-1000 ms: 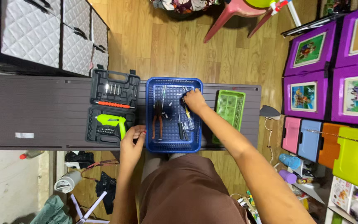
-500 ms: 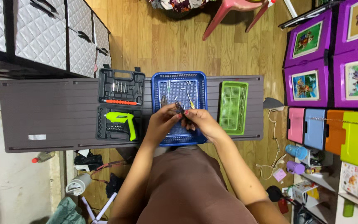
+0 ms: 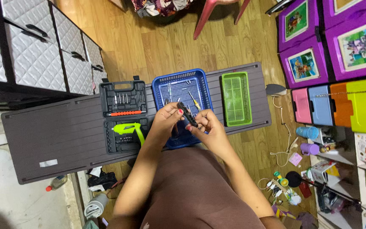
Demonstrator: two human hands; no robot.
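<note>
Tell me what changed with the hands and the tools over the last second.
The right hand left the far end of the blue basket and lifted a dark, slim tool out toward the body. The left hand came off the basket's near left corner and took hold of the same tool, so both hands now hold it above the basket. The open tool case, green drill and green basket stayed put.

Black tool between both hands, above blue basket

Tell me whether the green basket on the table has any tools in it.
No, the green basket shows only its bare slotted bottom, while the loose tools lie in the blue basket beside it.
</note>
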